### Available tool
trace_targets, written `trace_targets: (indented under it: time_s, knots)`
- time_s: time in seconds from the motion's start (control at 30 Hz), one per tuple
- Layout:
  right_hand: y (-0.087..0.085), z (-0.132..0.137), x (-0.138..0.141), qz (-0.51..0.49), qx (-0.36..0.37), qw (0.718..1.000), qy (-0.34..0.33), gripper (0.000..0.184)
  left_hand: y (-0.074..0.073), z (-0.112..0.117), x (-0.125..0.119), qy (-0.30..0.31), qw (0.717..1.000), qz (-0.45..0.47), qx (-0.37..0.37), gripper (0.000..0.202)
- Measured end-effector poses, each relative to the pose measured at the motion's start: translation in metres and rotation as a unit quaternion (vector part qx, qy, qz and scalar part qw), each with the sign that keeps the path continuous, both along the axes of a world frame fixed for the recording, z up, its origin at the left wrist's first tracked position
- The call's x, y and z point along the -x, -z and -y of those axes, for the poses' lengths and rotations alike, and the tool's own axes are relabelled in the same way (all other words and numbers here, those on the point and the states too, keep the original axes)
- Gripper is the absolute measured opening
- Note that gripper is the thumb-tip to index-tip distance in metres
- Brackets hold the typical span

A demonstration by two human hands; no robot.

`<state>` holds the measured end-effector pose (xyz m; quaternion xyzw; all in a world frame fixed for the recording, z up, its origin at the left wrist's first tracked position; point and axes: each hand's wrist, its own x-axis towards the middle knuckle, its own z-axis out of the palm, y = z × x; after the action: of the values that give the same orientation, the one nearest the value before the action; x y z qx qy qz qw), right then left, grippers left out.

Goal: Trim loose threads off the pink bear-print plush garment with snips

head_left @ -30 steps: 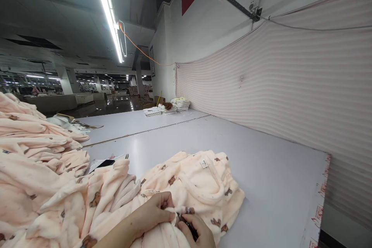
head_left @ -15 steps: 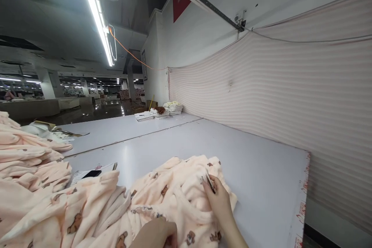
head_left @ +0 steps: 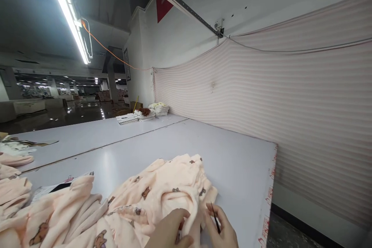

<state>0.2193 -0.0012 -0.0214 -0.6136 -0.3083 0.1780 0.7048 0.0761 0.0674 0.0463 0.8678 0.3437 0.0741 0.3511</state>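
The left hand point(head_left: 171, 228) lies on the near edge of the fleece point(head_left: 162, 193), fingers curled over a raised fold and pinching it up, which keeps that bit of cloth lifted and taut. Just right of it, the right hand point(head_left: 222, 228) is closed around a thin dark tool point(head_left: 215, 213), probably small snips, with the tip standing up and away from the cloth; held so, the blade is clear of the fabric while the fingers sit beside the fold. The two hands are almost touching at the bottom of the view.

The fleece is peach with small brown bears, bunched on the near part of the table point(head_left: 232, 159). More of the same cloth trails off to the left, over some papers point(head_left: 46, 190), and a pile point(head_left: 11, 190) lies at the far left. At the far end of the table sit small stacks point(head_left: 145, 112). A striped curtain point(head_left: 290, 97) hangs along the right.

Half a second ago the right hand was reaching farther out, on the far right part of the fleece; it has since drawn back near to the left hand. The view has also swung right, so less of the left pile shows.
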Motion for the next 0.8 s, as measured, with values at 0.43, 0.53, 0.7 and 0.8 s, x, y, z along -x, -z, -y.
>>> trace_targets:
  time_s: [0.43, 0.53, 0.7, 0.8]
  knots:
    - [-0.02, -0.004, 0.015, -0.189, -0.063, 0.935, -0.294, 0.038, -0.031, -0.018, 0.012, 0.023, 0.993, 0.102, -0.048, 0.039]
    - [-0.021, -0.001, 0.016, -0.222, -0.086, 0.934, -0.265, 0.039, -0.035, -0.012, 0.014, -0.022, 0.985, 0.123, 0.116, 0.015]
    - [-0.015, 0.004, 0.015, -0.059, -0.074, 0.981, -0.168, 0.036, -0.016, -0.008, 0.016, -0.044, 0.971, 0.141, 0.186, 0.019]
    - [-0.011, 0.015, 0.012, 0.062, -0.026, 0.984, -0.167, 0.031, 0.005, -0.003, 0.024, -0.008, 0.977, 0.133, 0.166, 0.021]
